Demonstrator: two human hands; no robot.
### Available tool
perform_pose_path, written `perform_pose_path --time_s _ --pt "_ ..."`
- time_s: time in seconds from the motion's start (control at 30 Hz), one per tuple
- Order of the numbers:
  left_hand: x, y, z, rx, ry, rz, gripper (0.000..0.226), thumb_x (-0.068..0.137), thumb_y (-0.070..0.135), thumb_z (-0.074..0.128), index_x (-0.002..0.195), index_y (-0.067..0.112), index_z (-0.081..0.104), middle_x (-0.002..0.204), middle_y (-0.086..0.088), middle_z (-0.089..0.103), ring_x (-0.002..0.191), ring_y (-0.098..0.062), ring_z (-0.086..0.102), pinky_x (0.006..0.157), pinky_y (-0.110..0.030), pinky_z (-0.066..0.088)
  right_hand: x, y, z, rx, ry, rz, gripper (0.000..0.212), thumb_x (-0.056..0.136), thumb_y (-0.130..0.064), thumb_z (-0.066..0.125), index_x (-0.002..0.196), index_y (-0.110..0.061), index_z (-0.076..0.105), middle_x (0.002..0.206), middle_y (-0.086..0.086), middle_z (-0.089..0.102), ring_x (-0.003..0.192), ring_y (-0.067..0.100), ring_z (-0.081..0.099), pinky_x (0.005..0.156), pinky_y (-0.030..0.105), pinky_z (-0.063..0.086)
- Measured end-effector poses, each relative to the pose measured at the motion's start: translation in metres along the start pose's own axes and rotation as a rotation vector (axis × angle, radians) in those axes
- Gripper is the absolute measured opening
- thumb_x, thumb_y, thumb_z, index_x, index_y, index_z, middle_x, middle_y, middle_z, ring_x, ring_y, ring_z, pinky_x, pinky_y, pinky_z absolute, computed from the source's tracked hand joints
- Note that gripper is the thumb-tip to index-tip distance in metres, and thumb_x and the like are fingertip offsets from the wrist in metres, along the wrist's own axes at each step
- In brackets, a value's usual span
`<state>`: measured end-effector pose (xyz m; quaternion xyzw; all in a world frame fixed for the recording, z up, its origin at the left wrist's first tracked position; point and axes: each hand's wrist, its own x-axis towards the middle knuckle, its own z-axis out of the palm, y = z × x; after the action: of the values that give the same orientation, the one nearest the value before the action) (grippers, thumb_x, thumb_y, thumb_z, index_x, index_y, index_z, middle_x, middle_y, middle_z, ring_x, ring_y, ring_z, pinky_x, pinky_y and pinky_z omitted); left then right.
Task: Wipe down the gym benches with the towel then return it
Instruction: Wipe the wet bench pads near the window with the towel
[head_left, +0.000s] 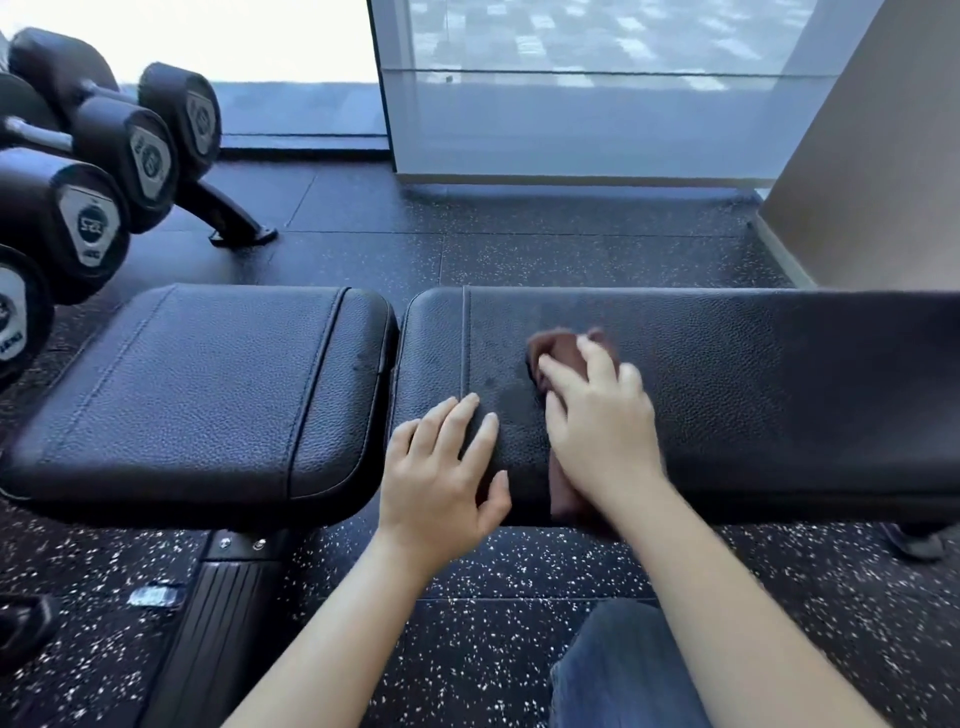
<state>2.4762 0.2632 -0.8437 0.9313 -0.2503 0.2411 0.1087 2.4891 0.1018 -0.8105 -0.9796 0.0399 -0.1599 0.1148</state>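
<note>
Nearest me is my knee (623, 670) in blue jeans, over the speckled rubber floor (493, 561); I seem to be crouched low in front of the bench so I can reach across it. My left hand (441, 467) lies flat on the near edge of the long back pad (779, 374), fingers straight and a little spread, holding nothing; I judge it is there to brace me while the other hand works. Just beside it, my right hand (597, 421) presses down on the brown towel (566, 348), fingers (597, 358) spread and nearly straight across the cloth rather than bunched round it, which keeps more fabric flat against the leather. The hand is blurred, so I cannot tell how the thumb lies. The towel sits under that palm, one end showing past my fingertips and the other hanging over the pad's front edge. The leather around it looks faintly damp. To the left, across a narrow gap, is the seat pad (208, 389). Beyond it, dumbbells (130, 150) rest on a rack, and a glass panel (571, 104) stands farthest back.
</note>
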Motion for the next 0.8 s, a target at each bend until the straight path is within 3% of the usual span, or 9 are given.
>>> perform_pose_path --time_s 0.1,0.27,0.37,0.5,0.67,0.8 --pt "0.002 -0.002 0.004 -0.013 0.035 -0.006 0.045 0.077 0.036 0.048 0.105 0.009 0.07 0.116 -0.013 0.064 0.105 -0.03 0.062 0.083 -0.041 0.047 -0.022 -0.011 -0.002 0.009 0.061 -0.007 0.034 0.079 -0.019 0.066 0.112 -0.023 0.066 0.13 0.015 0.054 0.092 0.039 0.053 0.074 0.045 0.048" --pt "0.002 -0.002 0.006 -0.011 0.072 0.005 0.045 0.075 0.037 0.048 0.103 0.009 0.071 0.115 -0.013 0.065 0.104 -0.029 0.062 0.082 -0.041 0.049 0.075 -0.009 0.017 0.019 -0.104 0.004 0.037 0.091 -0.026 0.045 0.127 -0.029 0.053 0.145 0.008 0.033 0.117 0.037 0.036 0.099 0.045 0.033" --pt "0.002 -0.003 0.006 -0.002 0.075 0.003 0.046 0.074 0.038 0.048 0.103 0.01 0.072 0.115 -0.012 0.065 0.104 -0.028 0.063 0.081 -0.042 0.05 0.117 -0.009 0.022 0.01 -0.221 0.041 0.039 0.093 -0.027 0.04 0.132 -0.031 0.048 0.148 0.006 0.028 0.122 0.037 0.032 0.103 0.044 0.029" --pt "0.002 -0.003 0.006 -0.012 0.069 -0.001 0.046 0.075 0.038 0.047 0.103 0.011 0.072 0.115 -0.012 0.065 0.104 -0.028 0.063 0.081 -0.042 0.05 0.062 -0.014 0.015 -0.05 -0.109 0.02 0.038 0.09 -0.025 0.046 0.128 -0.028 0.05 0.145 0.008 0.032 0.113 0.037 0.038 0.094 0.043 0.036" --pt "0.002 -0.003 0.006 -0.016 0.073 -0.013 0.046 0.076 0.038 0.047 0.104 0.011 0.071 0.116 -0.011 0.065 0.105 -0.028 0.062 0.083 -0.041 0.049 -0.016 -0.014 0.0 0.028 0.028 -0.047 0.036 0.075 -0.017 0.069 0.111 -0.022 0.067 0.127 0.015 0.055 0.09 0.041 0.054 0.074 0.046 0.049" --pt "0.001 -0.002 0.007 -0.028 0.068 -0.021 0.045 0.074 0.038 0.048 0.104 0.013 0.071 0.117 -0.01 0.064 0.106 -0.027 0.062 0.084 -0.041 0.049 0.048 -0.003 0.014 0.019 -0.042 0.031 0.037 0.09 -0.025 0.048 0.126 -0.03 0.054 0.144 0.009 0.035 0.114 0.038 0.037 0.097 0.045 0.034"
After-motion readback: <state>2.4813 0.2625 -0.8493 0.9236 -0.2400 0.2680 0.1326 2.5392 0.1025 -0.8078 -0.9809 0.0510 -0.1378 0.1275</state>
